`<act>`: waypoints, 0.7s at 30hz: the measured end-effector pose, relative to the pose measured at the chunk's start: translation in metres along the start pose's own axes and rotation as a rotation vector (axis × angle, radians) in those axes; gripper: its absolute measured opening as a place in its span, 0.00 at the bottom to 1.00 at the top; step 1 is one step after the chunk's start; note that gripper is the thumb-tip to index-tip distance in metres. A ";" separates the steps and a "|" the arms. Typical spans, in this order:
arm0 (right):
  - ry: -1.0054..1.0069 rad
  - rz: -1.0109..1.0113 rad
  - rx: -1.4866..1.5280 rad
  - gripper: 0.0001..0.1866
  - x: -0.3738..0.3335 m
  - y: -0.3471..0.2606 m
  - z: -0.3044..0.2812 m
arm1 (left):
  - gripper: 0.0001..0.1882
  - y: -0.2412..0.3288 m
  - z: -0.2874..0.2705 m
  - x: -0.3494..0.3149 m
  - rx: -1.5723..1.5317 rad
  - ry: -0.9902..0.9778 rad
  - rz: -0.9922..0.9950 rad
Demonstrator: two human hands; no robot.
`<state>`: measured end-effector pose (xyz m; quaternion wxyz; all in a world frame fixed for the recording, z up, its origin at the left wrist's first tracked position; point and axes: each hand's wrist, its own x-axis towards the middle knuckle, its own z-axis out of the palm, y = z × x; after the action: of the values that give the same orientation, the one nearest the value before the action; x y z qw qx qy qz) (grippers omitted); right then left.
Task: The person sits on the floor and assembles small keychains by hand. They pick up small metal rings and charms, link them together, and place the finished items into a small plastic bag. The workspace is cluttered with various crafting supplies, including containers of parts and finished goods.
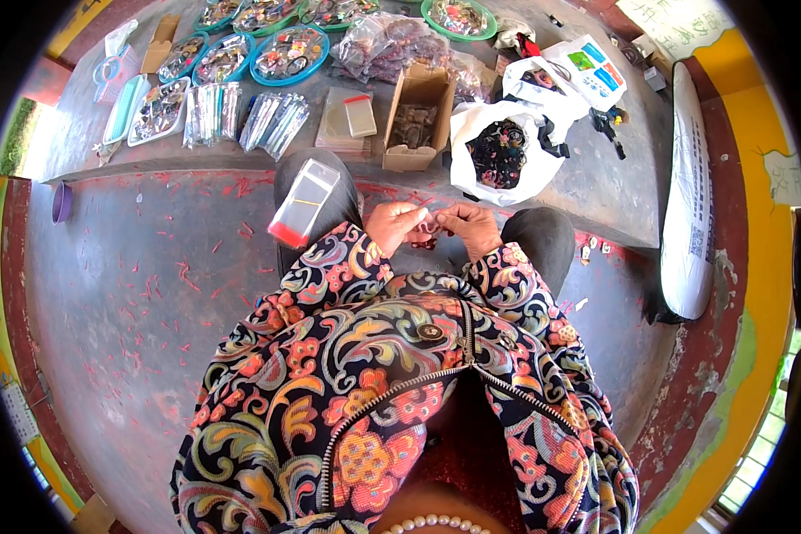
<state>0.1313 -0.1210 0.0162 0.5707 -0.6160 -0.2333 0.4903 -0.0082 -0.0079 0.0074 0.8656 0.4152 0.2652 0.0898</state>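
My left hand [392, 228] and my right hand [473, 230] meet in front of my knees, fingertips pinched together. Between them is a small pinkish-white item [430, 223]. Some dark red material shows just under it. The fingers cover most of this item, and its kind is too small to tell. A bundle of clear plastic bags [310, 198] with a red end and a band around it lies on my left thigh, beside the left hand.
On the raised ledge ahead stand an open cardboard box [415, 126], a white bag of small dark pieces [497, 153], blue basins [289, 55] of trinkets, and plastic-wrapped bundles [274, 123]. Red scraps litter the floor [151, 267]. A long white sack [688, 196] leans at the right.
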 end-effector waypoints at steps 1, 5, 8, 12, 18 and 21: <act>-0.010 0.011 0.030 0.06 -0.001 0.000 -0.001 | 0.10 0.001 0.000 0.000 0.002 -0.005 -0.001; -0.009 0.054 0.054 0.06 -0.002 -0.001 -0.002 | 0.11 0.002 0.000 -0.002 0.000 -0.009 -0.024; 0.023 0.073 0.014 0.07 -0.003 -0.002 -0.002 | 0.13 0.004 -0.002 -0.003 -0.019 -0.047 -0.081; 0.079 0.097 0.073 0.07 -0.005 -0.001 -0.005 | 0.16 0.015 0.002 -0.006 -0.080 0.009 -0.102; 0.053 0.054 0.051 0.06 -0.005 -0.003 -0.004 | 0.14 0.008 -0.001 0.000 0.269 -0.027 0.002; 0.037 0.061 0.019 0.07 -0.007 -0.009 0.004 | 0.13 0.004 -0.006 0.002 0.308 -0.006 -0.033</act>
<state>0.1275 -0.1225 0.0273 0.5654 -0.6264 -0.1990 0.4983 -0.0093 -0.0006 0.0064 0.7937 0.5390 0.2800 0.0328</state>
